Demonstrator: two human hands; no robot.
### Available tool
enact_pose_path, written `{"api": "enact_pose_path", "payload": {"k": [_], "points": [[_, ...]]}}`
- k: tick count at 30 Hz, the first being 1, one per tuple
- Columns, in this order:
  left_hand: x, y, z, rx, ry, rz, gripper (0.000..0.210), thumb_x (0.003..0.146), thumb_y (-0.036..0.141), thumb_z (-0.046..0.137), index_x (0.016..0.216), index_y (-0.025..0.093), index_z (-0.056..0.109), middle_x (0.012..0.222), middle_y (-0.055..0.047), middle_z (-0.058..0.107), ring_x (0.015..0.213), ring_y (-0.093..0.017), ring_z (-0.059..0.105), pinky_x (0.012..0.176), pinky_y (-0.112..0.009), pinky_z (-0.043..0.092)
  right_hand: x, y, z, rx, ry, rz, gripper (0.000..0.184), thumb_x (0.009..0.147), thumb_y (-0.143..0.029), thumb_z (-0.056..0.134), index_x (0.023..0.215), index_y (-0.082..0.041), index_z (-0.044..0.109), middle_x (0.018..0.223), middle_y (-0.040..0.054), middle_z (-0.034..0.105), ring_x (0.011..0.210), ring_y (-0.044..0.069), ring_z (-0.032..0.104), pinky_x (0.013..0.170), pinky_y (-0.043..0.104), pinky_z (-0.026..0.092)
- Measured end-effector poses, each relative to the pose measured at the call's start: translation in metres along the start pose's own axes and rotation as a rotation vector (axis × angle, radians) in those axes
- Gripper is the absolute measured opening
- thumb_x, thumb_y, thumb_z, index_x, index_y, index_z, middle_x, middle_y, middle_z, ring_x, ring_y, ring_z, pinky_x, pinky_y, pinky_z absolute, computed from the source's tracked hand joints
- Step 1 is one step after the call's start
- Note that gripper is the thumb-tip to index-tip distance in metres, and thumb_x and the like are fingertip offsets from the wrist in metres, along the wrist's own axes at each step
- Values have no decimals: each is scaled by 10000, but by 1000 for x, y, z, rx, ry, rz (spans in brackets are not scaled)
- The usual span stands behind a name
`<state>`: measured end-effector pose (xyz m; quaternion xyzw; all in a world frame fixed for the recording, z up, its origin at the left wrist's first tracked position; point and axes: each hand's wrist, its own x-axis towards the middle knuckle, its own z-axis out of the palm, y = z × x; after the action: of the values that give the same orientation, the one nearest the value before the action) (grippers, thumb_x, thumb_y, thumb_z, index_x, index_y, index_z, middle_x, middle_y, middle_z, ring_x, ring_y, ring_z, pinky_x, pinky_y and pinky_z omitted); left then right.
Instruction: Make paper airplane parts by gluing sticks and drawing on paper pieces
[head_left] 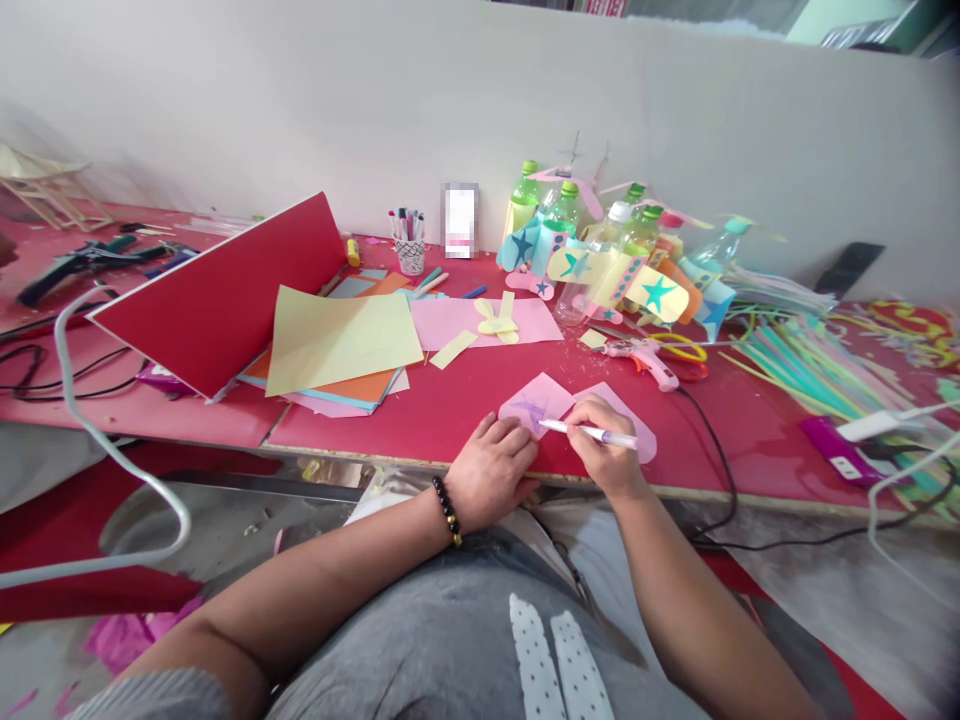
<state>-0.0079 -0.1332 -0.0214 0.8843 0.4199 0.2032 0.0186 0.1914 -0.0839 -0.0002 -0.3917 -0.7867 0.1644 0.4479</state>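
Note:
My right hand (607, 462) is closed around a white and purple marker pen (551, 426). The pen's tip touches a pink paper piece (546, 390) that bears purple star-like lines. My left hand (491, 465) lies with its fingers laid over the near left edge of that piece, pressing it to the red table. A second pink paper piece (634, 420), rounded at one end, lies partly under my right hand.
Paper sheets (345, 340), a red board (240, 295) and a pen cup (410, 250) stand left. Decorated bottles (570, 215) are at the back. To the right lie a pink glue gun (645, 358), paper strips (806, 385) and a power strip (844, 455) with cords.

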Motion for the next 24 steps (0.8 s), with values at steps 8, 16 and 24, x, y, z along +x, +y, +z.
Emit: {"api": "enact_pose_path", "payload": {"k": [8, 16, 24], "points": [[1, 0, 0, -5, 5, -8, 428, 849, 378, 660, 1212, 171, 565, 1203, -104, 612, 1241, -299, 469, 1110, -509, 316, -1, 4, 2, -51, 19, 8, 134, 802, -151, 560, 697, -232, 542, 685, 9, 527, 694, 201, 509, 652, 348, 418], [1, 0, -1, -3, 3, 1, 450, 838, 380, 675, 1212, 158, 562, 1204, -100, 612, 1234, -298, 469, 1118, -505, 310, -1, 4, 2, -72, 33, 1, 155, 795, -132, 550, 683, -235, 523, 685, 10, 525, 691, 201, 508, 659, 353, 423], [1, 1, -2, -3, -6, -5, 455, 836, 375, 677, 1218, 157, 560, 1210, -103, 611, 1242, -302, 464, 1114, -509, 313, -1, 4, 2, -82, 24, -8, 150, 800, -140, 551, 687, -235, 524, 679, 9, 522, 685, 201, 506, 656, 351, 424]]}}
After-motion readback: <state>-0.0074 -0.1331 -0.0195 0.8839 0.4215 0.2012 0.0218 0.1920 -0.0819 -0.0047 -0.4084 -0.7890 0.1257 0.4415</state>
